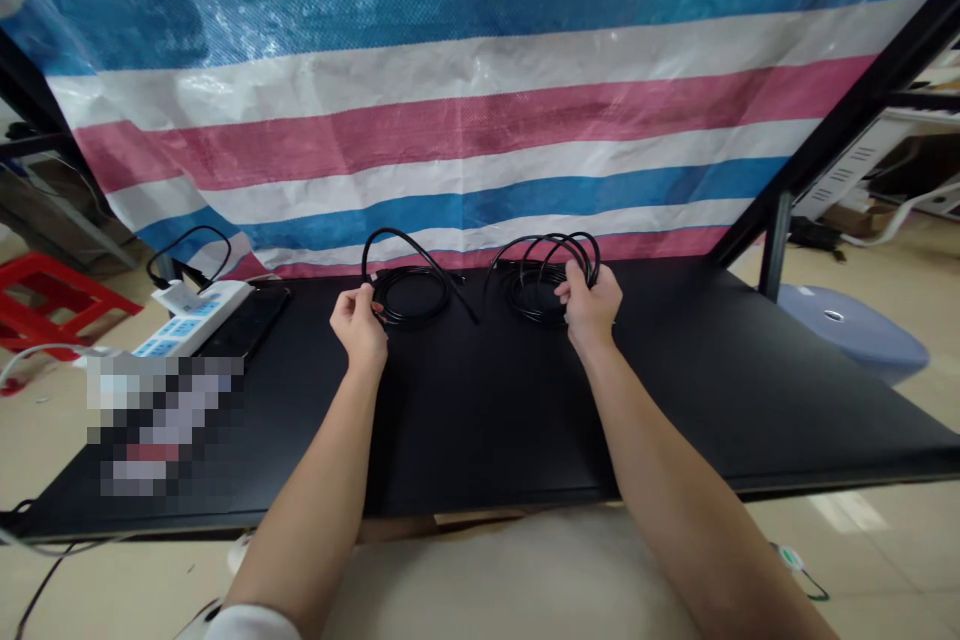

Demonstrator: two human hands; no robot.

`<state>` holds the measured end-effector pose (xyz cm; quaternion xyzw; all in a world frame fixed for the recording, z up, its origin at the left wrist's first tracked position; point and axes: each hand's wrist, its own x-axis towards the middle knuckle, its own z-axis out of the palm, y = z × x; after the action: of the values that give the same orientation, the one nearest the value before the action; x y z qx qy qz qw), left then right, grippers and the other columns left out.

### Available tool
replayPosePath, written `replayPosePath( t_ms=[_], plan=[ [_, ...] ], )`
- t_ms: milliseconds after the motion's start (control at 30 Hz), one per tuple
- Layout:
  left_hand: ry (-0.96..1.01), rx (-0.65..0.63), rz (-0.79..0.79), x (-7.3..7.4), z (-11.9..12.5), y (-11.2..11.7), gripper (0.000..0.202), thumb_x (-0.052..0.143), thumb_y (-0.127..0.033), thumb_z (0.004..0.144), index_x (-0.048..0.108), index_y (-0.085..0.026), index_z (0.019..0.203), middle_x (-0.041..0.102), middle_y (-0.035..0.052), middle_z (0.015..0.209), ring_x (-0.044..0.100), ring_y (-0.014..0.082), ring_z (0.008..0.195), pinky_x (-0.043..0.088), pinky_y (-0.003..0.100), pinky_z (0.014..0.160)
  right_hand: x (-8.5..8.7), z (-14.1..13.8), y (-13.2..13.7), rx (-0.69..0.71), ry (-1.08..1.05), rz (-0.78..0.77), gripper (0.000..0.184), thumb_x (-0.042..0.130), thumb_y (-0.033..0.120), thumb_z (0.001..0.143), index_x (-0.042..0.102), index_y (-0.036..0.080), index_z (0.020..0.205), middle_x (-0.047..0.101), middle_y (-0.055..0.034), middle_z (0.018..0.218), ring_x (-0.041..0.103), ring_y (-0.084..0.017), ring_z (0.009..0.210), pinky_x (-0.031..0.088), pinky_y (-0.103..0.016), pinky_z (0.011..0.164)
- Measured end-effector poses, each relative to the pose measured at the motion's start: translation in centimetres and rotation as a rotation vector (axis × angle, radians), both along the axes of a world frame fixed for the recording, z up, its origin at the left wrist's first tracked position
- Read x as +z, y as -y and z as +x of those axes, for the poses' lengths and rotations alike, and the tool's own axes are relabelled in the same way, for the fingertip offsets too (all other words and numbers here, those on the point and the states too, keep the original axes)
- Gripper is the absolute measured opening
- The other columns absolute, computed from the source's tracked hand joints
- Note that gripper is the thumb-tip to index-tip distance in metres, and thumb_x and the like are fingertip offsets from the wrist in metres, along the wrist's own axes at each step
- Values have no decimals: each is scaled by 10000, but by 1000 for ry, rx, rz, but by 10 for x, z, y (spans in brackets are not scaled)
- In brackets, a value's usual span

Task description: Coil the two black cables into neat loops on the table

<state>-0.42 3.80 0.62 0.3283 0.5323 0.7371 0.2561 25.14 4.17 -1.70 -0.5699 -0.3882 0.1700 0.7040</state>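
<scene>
Two coils of black cable lie near the back of the black tabletop (480, 420). My left hand (361, 325) is closed on a strand at the left side of the left cable coil (442, 305); a loop of that cable arches up and over to the right. My right hand (592, 305) grips several raised loops of the right cable coil (517, 295), while other turns of it rest on the table. A loose dark end of cable (469, 305) lies between the two coils. My fingers partly hide the strands they hold.
A white power strip (195, 318) with plugs stands at the left, beside a dark flat device (262, 315). Behind the table hangs a striped plastic sheet (465, 120). A red stool (52, 295) and a bluish-purple plastic stool (855, 330) stand on the floor to either side.
</scene>
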Motion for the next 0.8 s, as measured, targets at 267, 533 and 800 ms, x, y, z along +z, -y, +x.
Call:
replayPosePath(
  t_ms=[267, 533, 800],
  plan=[
    [-65, -56, -84, -8, 13, 2, 376, 583, -392, 765, 357, -213, 523, 385, -73, 435, 350, 59, 361, 286, 202, 395, -1, -19, -1, 80, -90, 115, 552, 350, 777, 763, 280, 264, 571, 306, 70, 444, 363, -112, 416, 365, -269, 455],
    [-322, -47, -101, -18, 27, 12, 394, 600, -381, 791, 372, -213, 517, 409, -58, 468, 400, 94, 481, 347, 232, 522, -1, -48, 24, 231, 253, 95, 586, 801, 558, 417, 365, 257, 668, 533, 31, 682, 471, -139, 618, 451, -309, 650],
    [-230, -183, -47, -19, 35, 9, 336, 596, -303, 787, 423, -199, 519, 535, -13, 597, 531, 112, 602, 445, 252, 632, 7, -51, 23, 183, 108, 23, 441, 617, 570, 697, 332, 255, 578, 398, 68, 478, 424, -110, 473, 411, -279, 544]
  ],
)
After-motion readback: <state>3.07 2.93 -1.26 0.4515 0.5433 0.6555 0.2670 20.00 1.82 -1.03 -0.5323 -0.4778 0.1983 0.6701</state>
